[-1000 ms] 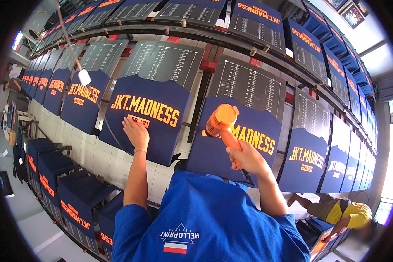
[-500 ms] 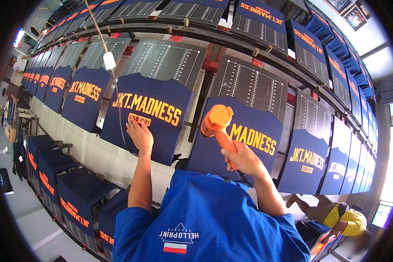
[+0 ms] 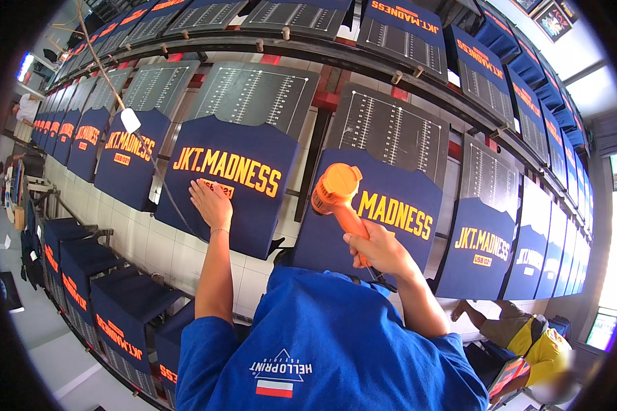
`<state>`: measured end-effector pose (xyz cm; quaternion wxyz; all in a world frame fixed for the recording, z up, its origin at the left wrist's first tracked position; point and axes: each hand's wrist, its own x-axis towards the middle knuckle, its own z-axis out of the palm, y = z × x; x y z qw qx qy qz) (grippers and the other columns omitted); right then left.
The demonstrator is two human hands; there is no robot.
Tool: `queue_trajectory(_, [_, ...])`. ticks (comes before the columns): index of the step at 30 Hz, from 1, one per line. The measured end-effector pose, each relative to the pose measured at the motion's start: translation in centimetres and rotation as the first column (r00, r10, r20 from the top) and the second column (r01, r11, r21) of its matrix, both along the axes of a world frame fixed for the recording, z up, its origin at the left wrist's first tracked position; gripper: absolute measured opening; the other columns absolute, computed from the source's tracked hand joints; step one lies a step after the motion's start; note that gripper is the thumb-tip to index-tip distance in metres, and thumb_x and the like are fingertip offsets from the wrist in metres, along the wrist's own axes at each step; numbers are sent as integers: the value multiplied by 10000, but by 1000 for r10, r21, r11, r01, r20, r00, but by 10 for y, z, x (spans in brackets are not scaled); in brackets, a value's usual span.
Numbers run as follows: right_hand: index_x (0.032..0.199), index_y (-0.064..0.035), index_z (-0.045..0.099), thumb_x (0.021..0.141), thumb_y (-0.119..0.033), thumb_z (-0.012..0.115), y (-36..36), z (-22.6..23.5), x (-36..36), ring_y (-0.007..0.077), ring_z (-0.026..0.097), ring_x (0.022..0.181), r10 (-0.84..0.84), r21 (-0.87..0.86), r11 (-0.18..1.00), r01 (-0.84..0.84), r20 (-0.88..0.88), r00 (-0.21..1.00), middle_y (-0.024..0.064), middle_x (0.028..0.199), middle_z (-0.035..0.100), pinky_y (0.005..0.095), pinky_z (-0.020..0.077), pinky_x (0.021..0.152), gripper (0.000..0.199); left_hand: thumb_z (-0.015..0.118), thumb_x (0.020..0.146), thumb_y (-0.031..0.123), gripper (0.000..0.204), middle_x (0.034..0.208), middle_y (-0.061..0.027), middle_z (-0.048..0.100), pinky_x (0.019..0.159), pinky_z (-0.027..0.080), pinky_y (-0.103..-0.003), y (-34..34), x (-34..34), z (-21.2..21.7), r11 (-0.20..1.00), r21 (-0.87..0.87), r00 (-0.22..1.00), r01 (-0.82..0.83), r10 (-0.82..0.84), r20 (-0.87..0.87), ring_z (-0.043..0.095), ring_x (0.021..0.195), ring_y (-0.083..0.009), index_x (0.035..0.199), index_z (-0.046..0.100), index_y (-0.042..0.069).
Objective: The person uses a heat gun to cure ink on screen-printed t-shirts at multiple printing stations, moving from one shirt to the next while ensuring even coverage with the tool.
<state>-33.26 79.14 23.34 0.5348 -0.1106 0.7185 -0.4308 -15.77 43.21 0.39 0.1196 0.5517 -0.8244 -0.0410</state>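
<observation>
My left hand (image 3: 212,207) lies with fingers stretched out on a navy shirt (image 3: 250,222), partly covering a small orange block below its large yellow-orange lettering. The shirt is spread over a dark board with white measuring marks (image 3: 253,89). An orange hair dryer (image 3: 337,188) is gripped by the handle in my right hand (image 3: 382,252). Its round head points to the left, above a second navy shirt (image 3: 329,236) with yellow lettering. The dryer hides part of that lettering.
A cord with a white plug-like piece (image 3: 130,121) hangs down on the left, its lower cable crossing near my left hand. Rows of shirt-covered boards (image 3: 483,257) run along dark metal rails (image 3: 301,56). Behind on the right, a person in a yellow shirt (image 3: 545,349) bends over.
My left hand has shifted slightly left across the small print, its fingers flatter. The hanging white piece has swung left and lower in the picture. My right hand and the hair dryer have barely moved.
</observation>
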Motion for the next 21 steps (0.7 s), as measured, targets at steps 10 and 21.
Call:
queue_trajectory(10, [1029,20,551,976,-250,644,30,0,-6,119,626,584,-80,15,997,80,-32,996,49,774,601,275,518,532,291,338,1082,361,634,1612,-268,278,1246,190,-502,16,-4,3,994,34,995,100,-100,0,240,1516,-403,1525,308,-91])
queue_trajectory(21, [1024,19,543,982,-249,632,15,-7,-17,123,635,593,-86,-15,996,86,-42,995,50,785,598,274,528,536,286,379,1072,345,628,1622,-272,251,1250,156,-510,57,-31,7,945,15,945,327,-327,-10,203,1524,-415,1525,314,-85])
